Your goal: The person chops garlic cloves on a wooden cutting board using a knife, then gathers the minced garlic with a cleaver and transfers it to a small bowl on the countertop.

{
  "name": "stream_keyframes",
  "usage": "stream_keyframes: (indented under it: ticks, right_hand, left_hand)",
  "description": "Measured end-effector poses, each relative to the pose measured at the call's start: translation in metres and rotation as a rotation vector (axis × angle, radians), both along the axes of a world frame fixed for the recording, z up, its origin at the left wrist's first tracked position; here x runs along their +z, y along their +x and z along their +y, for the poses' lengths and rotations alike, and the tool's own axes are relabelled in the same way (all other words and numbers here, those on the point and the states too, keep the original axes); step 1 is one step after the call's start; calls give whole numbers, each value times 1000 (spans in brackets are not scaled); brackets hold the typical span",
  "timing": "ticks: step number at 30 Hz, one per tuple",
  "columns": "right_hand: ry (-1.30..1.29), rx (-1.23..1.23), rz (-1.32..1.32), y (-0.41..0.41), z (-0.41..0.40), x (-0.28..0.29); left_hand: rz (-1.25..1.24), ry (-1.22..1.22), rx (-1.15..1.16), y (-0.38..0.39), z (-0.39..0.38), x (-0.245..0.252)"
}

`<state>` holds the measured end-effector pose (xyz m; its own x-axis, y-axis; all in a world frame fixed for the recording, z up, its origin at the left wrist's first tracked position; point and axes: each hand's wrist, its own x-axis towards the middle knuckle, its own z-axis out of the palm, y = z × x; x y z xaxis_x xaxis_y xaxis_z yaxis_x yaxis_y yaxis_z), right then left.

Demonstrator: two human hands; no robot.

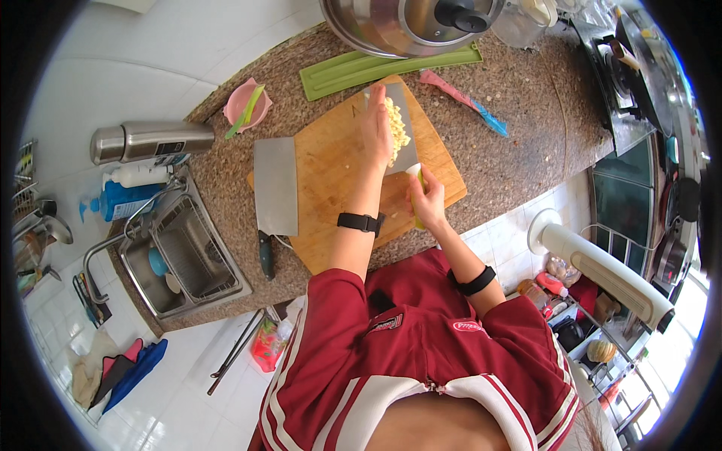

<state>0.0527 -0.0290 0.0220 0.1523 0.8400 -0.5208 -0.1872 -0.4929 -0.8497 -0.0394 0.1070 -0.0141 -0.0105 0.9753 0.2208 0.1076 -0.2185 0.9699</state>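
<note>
My right hand is closed around the green and white handle of a cleaver, whose broad blade lies flat over the wooden cutting board. Chopped pale yellow pieces are heaped on that blade. Held edge-on with straight fingers, my left hand stands along the left side of the heap, its palm towards the pieces. It grips nothing. A second cleaver with a dark handle rests at the board's left edge, partly over it.
A lidded steel pot and a green tray are beyond the board. Right of it lies a pink and blue wrapper. A pink bowl, steel flask and sink are left; a gas stove stands far right.
</note>
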Motion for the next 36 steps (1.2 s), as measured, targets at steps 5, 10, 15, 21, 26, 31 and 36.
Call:
stream_keyframes:
  ticks: [5,10,15,21,26,31,36]
  right_hand:
    - [-6,13,50,24,-18,14]
    - [64,29,103,57,-39,29]
    - [138,16,153,106,-75,46]
    - [105,-49,175,211,-144,68]
    - [110,-206,135,322,-214,81]
    - [103,-520,84,412,-261,87]
    - [177,-726,76,504,-270,92]
  left_hand:
    - [-2,-7,-30,18,-18,19]
    - [25,90,-33,48,-38,43]
    - [2,153,-57,96,-71,63]
    - [-65,143,-131,202,-132,85]
    - [-76,120,-365,335,-186,87]
    - [-116,144,-638,472,-220,95]
    - [-158,180,-841,607,-229,112]
